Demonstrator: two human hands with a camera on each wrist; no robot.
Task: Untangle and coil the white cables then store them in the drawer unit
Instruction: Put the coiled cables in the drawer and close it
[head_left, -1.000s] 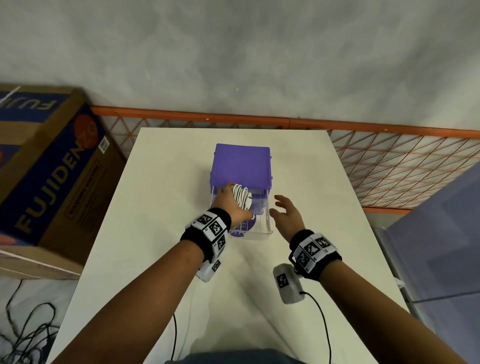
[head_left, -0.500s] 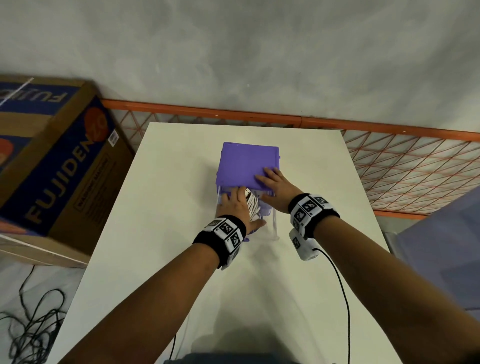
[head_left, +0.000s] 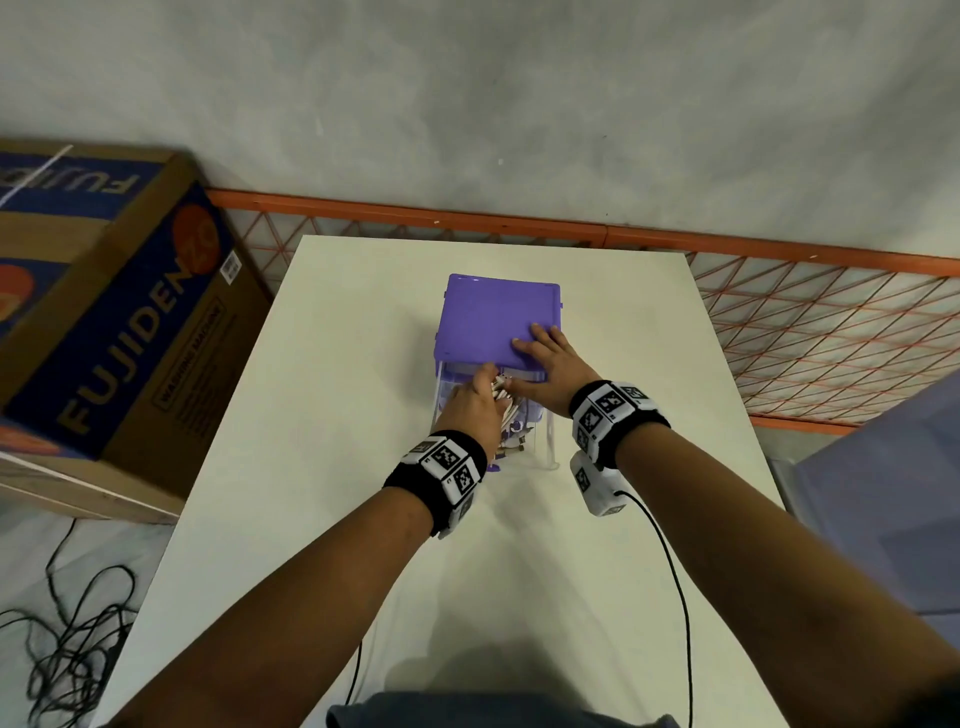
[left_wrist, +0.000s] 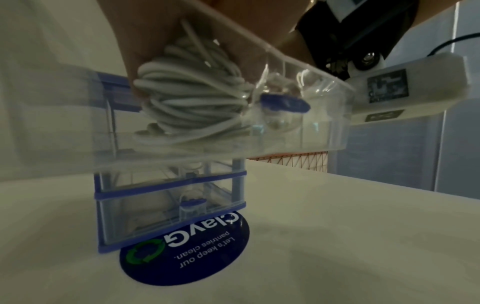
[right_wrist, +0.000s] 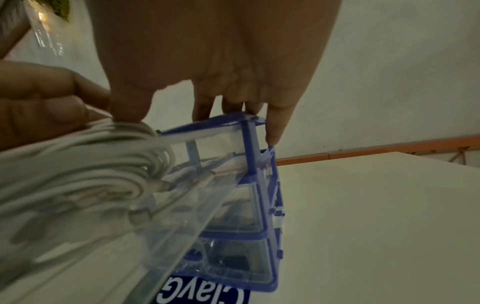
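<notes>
Since a second ago her right hand has landed flat atop the unit, steadying it, while her left hand grips the coil in its open top drawer; letting go and shutting comes next.

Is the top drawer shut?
No: in the left wrist view the top drawer sticks out of the drawer unit, with the left hand holding the cable coil in it.

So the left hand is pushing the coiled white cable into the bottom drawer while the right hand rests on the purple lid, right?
Not the bottom drawer. The left hand pushes the coiled white cable into the pulled-out top drawer, as the left wrist view shows; the right hand does rest on the purple lid.
</notes>
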